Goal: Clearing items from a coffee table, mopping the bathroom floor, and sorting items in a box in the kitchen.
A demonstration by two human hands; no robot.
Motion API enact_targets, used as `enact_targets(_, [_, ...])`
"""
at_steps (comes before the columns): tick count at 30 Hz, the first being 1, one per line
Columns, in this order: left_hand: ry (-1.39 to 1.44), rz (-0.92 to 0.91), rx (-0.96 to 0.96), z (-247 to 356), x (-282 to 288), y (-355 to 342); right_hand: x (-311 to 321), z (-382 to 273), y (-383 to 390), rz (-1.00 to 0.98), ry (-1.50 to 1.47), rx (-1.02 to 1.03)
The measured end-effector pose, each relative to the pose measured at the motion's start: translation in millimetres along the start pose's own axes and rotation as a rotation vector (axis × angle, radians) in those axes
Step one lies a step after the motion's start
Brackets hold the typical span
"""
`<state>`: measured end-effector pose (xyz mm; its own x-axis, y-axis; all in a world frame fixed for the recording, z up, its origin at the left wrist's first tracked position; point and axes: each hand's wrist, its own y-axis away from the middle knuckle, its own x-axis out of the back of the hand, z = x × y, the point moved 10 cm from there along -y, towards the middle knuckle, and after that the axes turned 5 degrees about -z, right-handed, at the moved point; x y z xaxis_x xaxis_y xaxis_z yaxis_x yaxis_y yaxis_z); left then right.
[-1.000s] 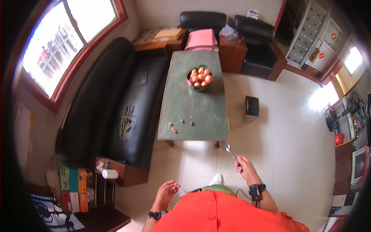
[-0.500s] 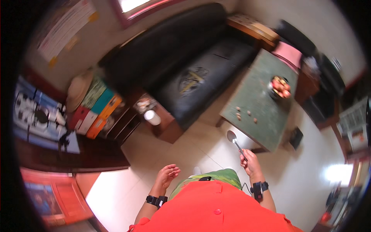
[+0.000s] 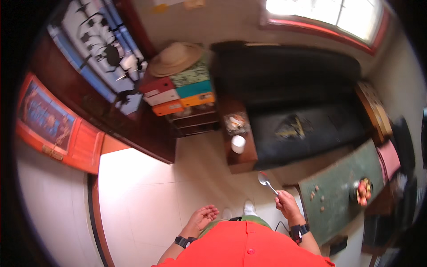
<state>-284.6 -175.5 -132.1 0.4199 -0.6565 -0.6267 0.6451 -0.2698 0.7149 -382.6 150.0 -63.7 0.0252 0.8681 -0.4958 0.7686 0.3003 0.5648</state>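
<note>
A metal spoon (image 3: 264,179) juts up and to the left from my right hand (image 3: 288,205), whose fingers are closed round its handle. The spoon's bowl shows over the floor, left of the green-topped table (image 3: 331,209). My left hand (image 3: 203,217) is held out in front of me, fingers stretched and a little curled, with nothing in it. Below both hands are my white shoes (image 3: 249,208) on the pale tiles.
Fruit fills a bowl (image 3: 363,192) on the table, with several small brownish pieces (image 3: 317,188) nearby. Behind stands a black sofa (image 3: 307,133). A white cylindrical container (image 3: 238,144) sits on its wooden arm. Stacked boxes (image 3: 178,94) carry a straw hat (image 3: 175,58). An orange-red door (image 3: 58,122) is at left.
My view has turned to the left, so the sofa and table shift rightward and more of the door shows. The spoon stays in my right hand; my left hand remains empty.
</note>
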Motion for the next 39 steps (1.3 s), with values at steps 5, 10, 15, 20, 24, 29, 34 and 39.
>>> enact_targets(5, [0.067,0.076,-0.204,48,0,38,-61,-33,-59,-0.154,0.14,-0.042])
enact_targets(10, [0.202,0.023,-0.498,110,40,99,-175,-26,-105,-0.352,0.319,-0.131])
enact_targets(15, [0.355,0.075,-0.633,119,141,144,-320,21,-125,-0.504,0.53,-0.195])
enact_targets(20, [0.466,0.159,-0.599,152,224,200,-462,105,-131,-0.583,0.641,-0.264])
enact_targets(24, [0.603,0.088,-0.735,200,301,242,-582,175,-125,-0.79,0.685,-0.281])
enact_targets(29, [0.593,0.173,-0.8,283,360,271,-661,260,-145,-0.844,0.689,-0.551])
enact_targets(34, [0.63,0.198,-0.808,357,403,269,-736,295,-193,-0.87,0.536,-0.733])
enact_targets(39, [0.69,0.245,-0.748,414,429,274,-826,315,-258,-0.829,0.383,-0.756])
